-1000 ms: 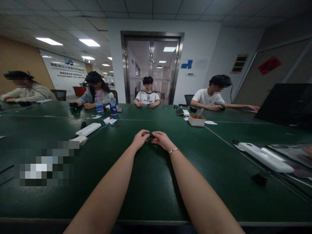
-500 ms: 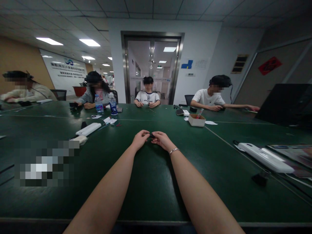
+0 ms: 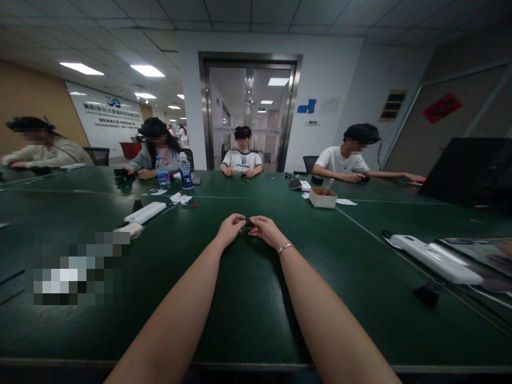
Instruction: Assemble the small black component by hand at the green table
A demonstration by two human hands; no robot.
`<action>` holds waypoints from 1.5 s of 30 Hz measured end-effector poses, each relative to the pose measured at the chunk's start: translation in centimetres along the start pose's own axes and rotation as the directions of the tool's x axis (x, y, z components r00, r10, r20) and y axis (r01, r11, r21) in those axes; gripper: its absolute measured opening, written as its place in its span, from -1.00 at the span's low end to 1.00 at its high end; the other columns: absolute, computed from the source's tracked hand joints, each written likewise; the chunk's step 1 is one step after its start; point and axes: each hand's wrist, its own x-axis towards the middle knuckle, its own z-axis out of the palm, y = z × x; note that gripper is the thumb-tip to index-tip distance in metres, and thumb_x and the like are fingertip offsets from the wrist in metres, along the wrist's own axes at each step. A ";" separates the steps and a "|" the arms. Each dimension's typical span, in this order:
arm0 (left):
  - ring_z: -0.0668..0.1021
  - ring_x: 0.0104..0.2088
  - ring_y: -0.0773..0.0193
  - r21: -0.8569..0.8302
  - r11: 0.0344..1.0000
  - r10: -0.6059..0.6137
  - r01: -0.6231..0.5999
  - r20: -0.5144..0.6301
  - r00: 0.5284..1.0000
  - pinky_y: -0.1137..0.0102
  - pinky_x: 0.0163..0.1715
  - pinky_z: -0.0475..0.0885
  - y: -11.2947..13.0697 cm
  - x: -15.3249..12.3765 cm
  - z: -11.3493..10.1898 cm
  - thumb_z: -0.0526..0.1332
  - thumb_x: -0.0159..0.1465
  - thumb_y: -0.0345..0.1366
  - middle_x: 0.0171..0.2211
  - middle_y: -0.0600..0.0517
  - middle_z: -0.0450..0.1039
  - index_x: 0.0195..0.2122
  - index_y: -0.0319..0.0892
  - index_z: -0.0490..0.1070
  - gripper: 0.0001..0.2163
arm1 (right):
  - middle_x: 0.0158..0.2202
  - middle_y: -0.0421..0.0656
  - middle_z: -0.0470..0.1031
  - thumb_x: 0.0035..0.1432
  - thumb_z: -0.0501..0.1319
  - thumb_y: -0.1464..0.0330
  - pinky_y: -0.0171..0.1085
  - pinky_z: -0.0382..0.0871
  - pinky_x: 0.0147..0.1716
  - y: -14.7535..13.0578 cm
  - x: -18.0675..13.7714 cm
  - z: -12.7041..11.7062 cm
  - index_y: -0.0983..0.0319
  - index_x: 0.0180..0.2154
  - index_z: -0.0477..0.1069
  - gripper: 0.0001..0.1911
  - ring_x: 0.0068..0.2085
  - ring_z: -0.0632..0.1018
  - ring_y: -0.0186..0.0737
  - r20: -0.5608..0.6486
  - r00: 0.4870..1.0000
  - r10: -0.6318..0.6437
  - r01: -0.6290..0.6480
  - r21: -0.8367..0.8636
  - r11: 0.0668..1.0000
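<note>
Both my arms reach forward over the green table [image 3: 248,298], and the hands meet near its middle. A small black object [image 3: 248,223] sits between my fingertips, mostly covered by them; its kind does not show. My left hand [image 3: 231,230] pinches it from the left with thumb and fingers. From the right, my right hand [image 3: 264,230] grips the same piece, fingers curled in. A silver bracelet [image 3: 285,248] circles my right wrist.
White power strips lie left [image 3: 145,212] and right [image 3: 436,258]. A small box [image 3: 322,197] holding a tube stands ahead to the right. Two bottles [image 3: 185,172] stand at far left. A black brush-like item [image 3: 427,293] lies near right. Several people sit around the table.
</note>
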 end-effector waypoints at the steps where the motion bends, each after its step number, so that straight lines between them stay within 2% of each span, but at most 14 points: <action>1: 0.45 -0.50 0.41 0.008 1.000 -0.001 0.001 -0.002 1.000 0.46 -0.44 0.38 0.1 -0.1 0.0 0.21 0.11 -0.30 -0.36 0.01 0.45 -0.20 -0.22 0.43 -0.78 | -0.54 -0.20 0.46 0.13 0.21 0.49 -0.34 0.51 -0.50 0.0 0.0 0.0 0.33 -0.32 0.36 -0.96 -0.66 0.43 -0.46 0.001 1.000 -0.002 0.002 0.000 1.000; 10: 0.47 -0.44 0.36 0.015 1.000 0.002 -0.002 0.014 1.000 0.45 -0.42 0.39 0.0 0.0 -0.1 0.20 0.13 -0.25 -0.33 -0.02 0.45 -0.20 -0.22 0.43 -0.77 | -0.54 -0.19 0.45 0.13 0.20 0.49 -0.32 0.52 -0.49 -0.1 0.0 0.0 0.33 -0.31 0.36 -0.96 -0.65 0.43 -0.45 0.002 1.000 -0.004 0.004 -0.002 1.000; 16: 0.44 -0.51 0.43 0.021 1.000 0.024 -0.023 -0.037 0.999 0.46 -0.43 0.38 -0.3 -0.1 -0.1 0.24 0.07 -0.35 -0.33 0.02 0.41 -0.13 -0.19 0.40 -0.69 | -0.54 -0.19 0.46 0.11 0.25 0.47 -0.32 0.52 -0.50 0.0 0.1 -0.1 0.32 -0.32 0.36 -0.92 -0.65 0.44 -0.44 0.011 1.000 0.001 -0.001 0.004 1.000; 23: 0.45 -0.51 0.41 0.044 0.999 0.019 -0.019 -0.009 1.000 0.45 -0.44 0.38 -0.7 0.2 -0.2 0.20 0.13 -0.24 -0.36 0.02 0.43 -0.14 -0.19 0.40 -0.72 | -0.53 -0.20 0.46 0.12 0.23 0.47 -0.33 0.52 -0.50 0.0 0.0 -0.1 0.32 -0.31 0.36 -0.93 -0.65 0.45 -0.45 0.012 1.000 -0.002 0.002 0.006 1.000; 33: 0.43 -0.51 0.41 0.047 0.999 0.030 -0.027 -0.048 0.998 0.46 -0.43 0.38 0.1 -0.2 -0.1 0.24 0.08 -0.28 -0.34 0.01 0.43 -0.16 -0.20 0.42 -0.71 | -0.55 -0.21 0.45 0.10 0.25 0.46 -0.32 0.52 -0.48 0.2 0.2 -0.2 0.31 -0.33 0.36 -0.92 -0.65 0.43 -0.46 0.015 1.000 -0.011 0.011 0.016 1.000; 39: 0.45 -0.52 0.39 0.050 0.999 0.022 -0.020 -0.032 0.999 0.44 -0.42 0.36 -0.1 0.0 -0.2 0.23 0.10 -0.23 -0.39 0.03 0.44 -0.17 -0.19 0.42 -0.72 | -0.58 -0.22 0.43 0.12 0.23 0.46 -0.33 0.52 -0.49 0.1 0.1 -0.2 0.31 -0.32 0.36 -0.94 -0.65 0.44 -0.45 0.008 1.000 -0.003 0.003 0.010 1.000; 45: 0.46 -0.48 0.37 0.056 0.998 0.030 -0.030 -0.001 1.000 0.42 -0.41 0.38 -0.7 0.3 -0.3 0.20 0.13 -0.18 -0.33 -0.01 0.46 -0.19 -0.20 0.43 -0.73 | -0.56 -0.21 0.45 0.13 0.22 0.49 -0.34 0.52 -0.49 0.0 0.0 -0.1 0.32 -0.32 0.34 -0.94 -0.65 0.44 -0.46 0.013 1.000 -0.003 0.003 0.015 1.000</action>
